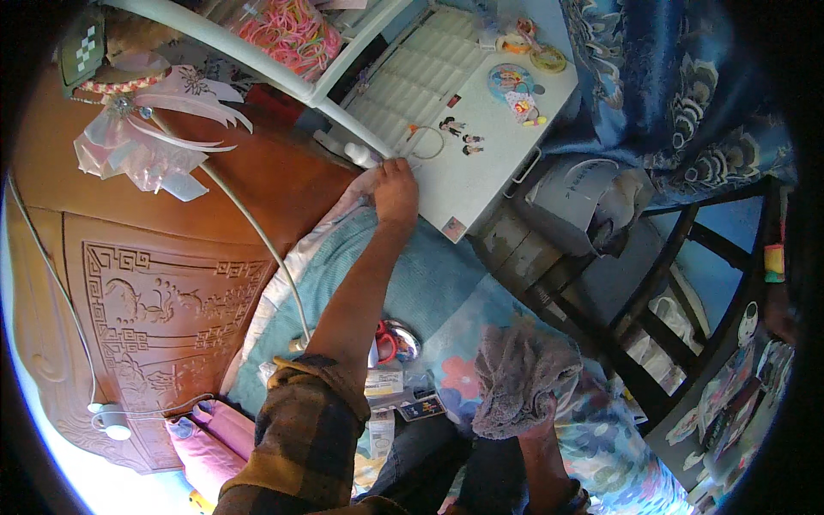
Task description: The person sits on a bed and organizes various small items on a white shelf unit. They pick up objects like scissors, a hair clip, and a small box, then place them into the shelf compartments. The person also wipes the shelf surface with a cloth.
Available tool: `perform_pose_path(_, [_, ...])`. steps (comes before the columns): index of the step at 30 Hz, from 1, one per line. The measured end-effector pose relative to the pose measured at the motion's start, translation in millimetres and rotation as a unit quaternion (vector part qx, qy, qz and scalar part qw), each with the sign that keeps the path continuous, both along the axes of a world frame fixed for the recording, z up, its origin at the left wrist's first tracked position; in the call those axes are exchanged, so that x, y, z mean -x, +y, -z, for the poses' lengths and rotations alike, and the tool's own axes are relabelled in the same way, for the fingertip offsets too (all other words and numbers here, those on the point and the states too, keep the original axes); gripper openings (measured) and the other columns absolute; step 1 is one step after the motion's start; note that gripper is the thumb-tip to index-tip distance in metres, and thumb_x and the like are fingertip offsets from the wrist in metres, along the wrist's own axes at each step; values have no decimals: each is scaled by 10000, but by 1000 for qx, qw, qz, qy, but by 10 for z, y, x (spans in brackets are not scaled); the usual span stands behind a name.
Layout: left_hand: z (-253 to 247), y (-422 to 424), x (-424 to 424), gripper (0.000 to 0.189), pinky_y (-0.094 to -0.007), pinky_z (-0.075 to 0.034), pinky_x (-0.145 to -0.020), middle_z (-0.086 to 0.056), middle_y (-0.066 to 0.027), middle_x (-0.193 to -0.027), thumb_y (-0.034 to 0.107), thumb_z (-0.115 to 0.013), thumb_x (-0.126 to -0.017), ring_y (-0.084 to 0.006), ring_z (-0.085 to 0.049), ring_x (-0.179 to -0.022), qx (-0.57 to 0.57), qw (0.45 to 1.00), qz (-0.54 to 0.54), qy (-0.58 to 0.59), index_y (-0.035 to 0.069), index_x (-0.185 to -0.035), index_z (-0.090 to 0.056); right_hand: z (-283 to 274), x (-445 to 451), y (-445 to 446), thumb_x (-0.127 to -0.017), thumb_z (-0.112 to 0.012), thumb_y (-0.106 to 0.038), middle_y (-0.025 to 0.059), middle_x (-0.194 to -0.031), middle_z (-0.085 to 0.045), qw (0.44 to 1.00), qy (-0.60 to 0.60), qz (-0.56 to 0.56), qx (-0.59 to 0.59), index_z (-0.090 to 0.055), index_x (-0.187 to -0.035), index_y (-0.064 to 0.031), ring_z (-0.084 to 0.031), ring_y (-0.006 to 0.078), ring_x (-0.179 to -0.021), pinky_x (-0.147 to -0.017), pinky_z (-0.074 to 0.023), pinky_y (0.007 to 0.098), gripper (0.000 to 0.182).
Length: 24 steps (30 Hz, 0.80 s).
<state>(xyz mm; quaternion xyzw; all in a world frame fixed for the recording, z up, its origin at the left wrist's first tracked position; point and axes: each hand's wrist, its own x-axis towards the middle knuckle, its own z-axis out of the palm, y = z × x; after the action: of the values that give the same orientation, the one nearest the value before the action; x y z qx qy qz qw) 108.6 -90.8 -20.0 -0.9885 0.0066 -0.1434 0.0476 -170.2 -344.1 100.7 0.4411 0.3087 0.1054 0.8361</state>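
Note:
My left hand point(396, 193) reaches forward to the near left edge of a white tabletop point(444, 187), its fingers bent downward. Whether anything is between those fingers is hidden. Right beside them lies a white plastic bottle point(360, 155). A hair tie or thin bracelet point(427, 143) rests on the tabletop, along with small figure stickers point(452, 126). My right hand point(539, 430) holds a crumpled grey plush towel point(524, 380) above the flowered bedding point(589, 438). The towel covers most of that hand's fingers.
Red-handled scissors point(387, 342) and small packets point(384, 382) lie on the teal blanket point(425, 270) by my left forearm. A white cable point(257, 225) runs past the carved wooden headboard point(174, 302). At right stand a dark wooden chair point(663, 341) and a grey bag point(582, 199).

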Motion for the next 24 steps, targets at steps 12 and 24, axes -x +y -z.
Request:
perform_pose_path(12, [-288,-531,-572,435,-437,-500,-696,-645,-195,-839,413,-625,-758,-358,-633,-801,190,971,-93,113,11,-916,-575,57,-195,-143,-859,-401,-522,88,-1446,-259,972,129,77,-181,-221,-1426,-189,-251,302,-1323,-1060,-175,517,682])
perform_pose_path(24, [-913,-430,172,104,-284,-419,-597,-506,-62,-703,113,-543,-885,-144,-478,-644,505,846,-17,-172,20,-881,-498,466,-920,58,-819,-567,-216,104,-1351,-415,781,-182,-127,583,-333,-1366,-92,-423,253,-1228,-1017,-331,425,608])
